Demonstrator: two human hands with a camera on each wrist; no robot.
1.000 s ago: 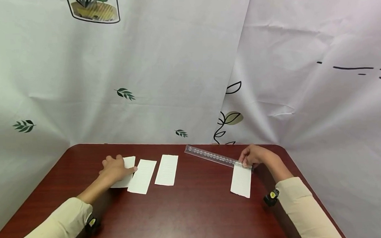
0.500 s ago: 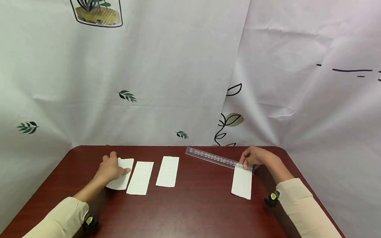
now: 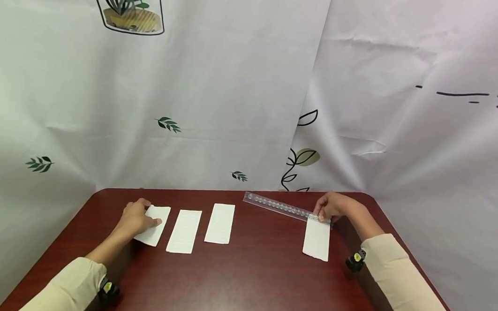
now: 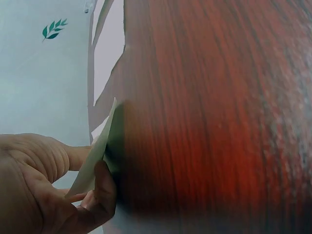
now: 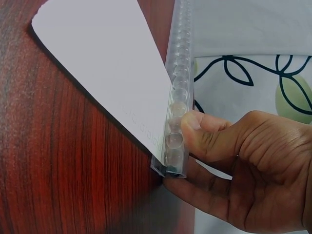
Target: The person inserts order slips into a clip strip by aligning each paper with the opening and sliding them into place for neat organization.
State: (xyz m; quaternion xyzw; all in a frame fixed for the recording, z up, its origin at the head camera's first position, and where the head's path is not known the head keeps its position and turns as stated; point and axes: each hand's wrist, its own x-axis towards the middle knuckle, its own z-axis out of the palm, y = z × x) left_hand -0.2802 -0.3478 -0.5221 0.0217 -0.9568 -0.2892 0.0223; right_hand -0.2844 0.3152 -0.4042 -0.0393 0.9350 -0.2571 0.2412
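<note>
Nearest the person, two cream sleeves (image 3: 66, 296) reach forward over the dark red wooden table (image 3: 247, 282), each wrist carrying a small black camera. On the right side a white paper strip (image 3: 317, 239) lies flat on the table, its far end tucked under the near end of a clear plastic ruler (image 3: 283, 207). The right hand (image 3: 334, 206) grips that end of the ruler: the right wrist view shows the thumb (image 5: 202, 122) pressed on top of the row of clear bumps and the other fingers curled underneath, at the paper's edge. From there the ruler runs slantwise away to the left, toward the back edge of the table. On the left side, the left hand (image 3: 135, 219) pinches the leftmost paper strip (image 3: 152, 231) between thumb and fingers; the left wrist view shows the edge of this strip (image 4: 97, 156) lifted off the wood. Just to its right lie two more white strips, the second strip (image 3: 184, 231) and the third strip (image 3: 220, 223), flat, side by side and apart from each other. Behind the table hangs a white curtain (image 3: 228, 81) printed with green leaves and a potted plant.
</note>
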